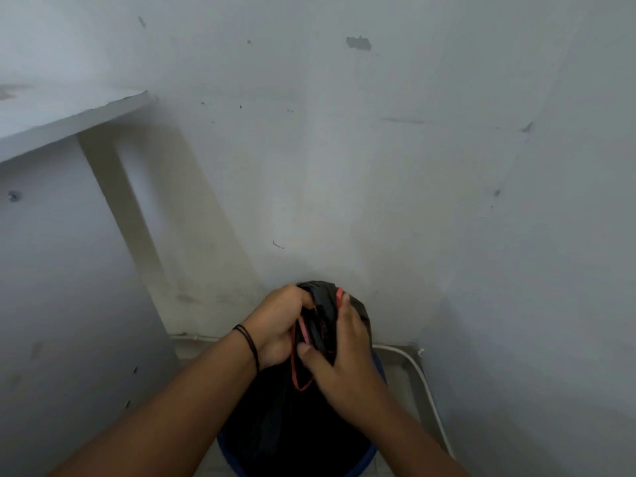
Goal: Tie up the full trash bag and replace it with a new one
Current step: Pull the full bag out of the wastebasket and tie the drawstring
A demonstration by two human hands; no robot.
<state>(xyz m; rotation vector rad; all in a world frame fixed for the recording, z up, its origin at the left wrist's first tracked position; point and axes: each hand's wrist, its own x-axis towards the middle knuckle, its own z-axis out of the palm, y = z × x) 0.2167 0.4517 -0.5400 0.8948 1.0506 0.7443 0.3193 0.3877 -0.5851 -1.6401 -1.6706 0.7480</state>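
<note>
A full black trash bag [292, 425] stands in a blue bin [370, 456] at the bottom centre. Its gathered neck [321, 304] rises between my hands, with a red drawstring [297, 373] looping down from it. My left hand [278, 325] grips the neck from the left, a black band on its wrist. From the right, my right hand [344, 356] closes on the neck and the drawstring. The bag's lower part and most of the bin are hidden behind my forearms.
A white wall [344, 166] stands straight ahead and to the right, forming a corner. A white shelf [62, 111] with a slanted support [127, 215] juts out at the left. A white cable [426, 390] runs along the floor at the right of the bin.
</note>
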